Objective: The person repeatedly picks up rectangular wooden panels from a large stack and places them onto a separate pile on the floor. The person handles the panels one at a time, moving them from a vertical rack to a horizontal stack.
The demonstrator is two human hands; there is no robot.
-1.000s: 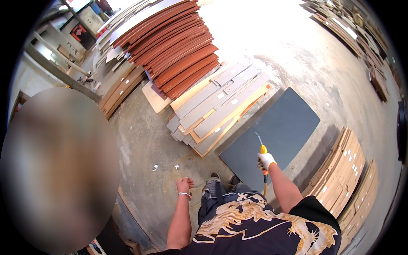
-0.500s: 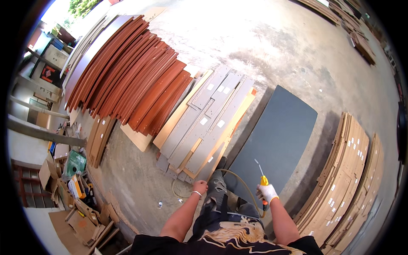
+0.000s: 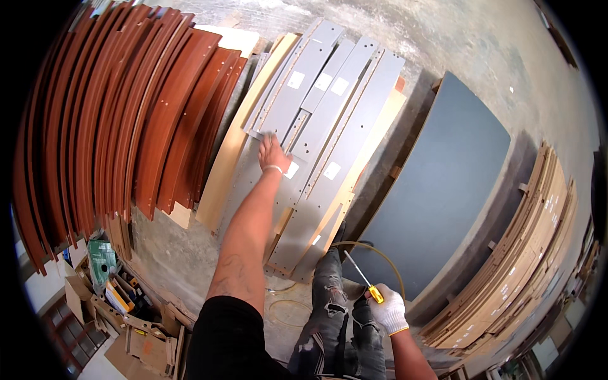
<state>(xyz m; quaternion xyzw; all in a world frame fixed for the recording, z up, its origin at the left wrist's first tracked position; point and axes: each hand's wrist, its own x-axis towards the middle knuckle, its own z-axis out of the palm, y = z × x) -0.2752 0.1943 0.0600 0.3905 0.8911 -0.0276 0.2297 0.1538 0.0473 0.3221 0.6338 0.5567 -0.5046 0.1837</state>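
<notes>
My left hand (image 3: 273, 154), bare with a pale wristband, reaches forward over the stacked grey panels (image 3: 316, 180). Its fingers are stretched out at the near end of an upper grey panel (image 3: 283, 106), which has drilled holes and a white label. In a white glove, my right hand (image 3: 387, 310) grips an air blow gun (image 3: 375, 293) by its yellow body. The gun's long thin metal nozzle points up and left. A yellowish hose (image 3: 389, 256) curves beside it, over the corner of a dark grey board (image 3: 443, 190).
Reddish-brown panels (image 3: 171, 114) stand in rows at the left. Light wood-toned boards (image 3: 525, 240) are stacked at the right. Cardboard scraps (image 3: 152, 345) and a green package (image 3: 101, 261) lie at the lower left. The hose also loops on the floor near my legs.
My left hand has moved forward from beside my leg onto the grey panels. The view has shifted closer to the stack. The blow gun remains in my right hand, now tilted further left.
</notes>
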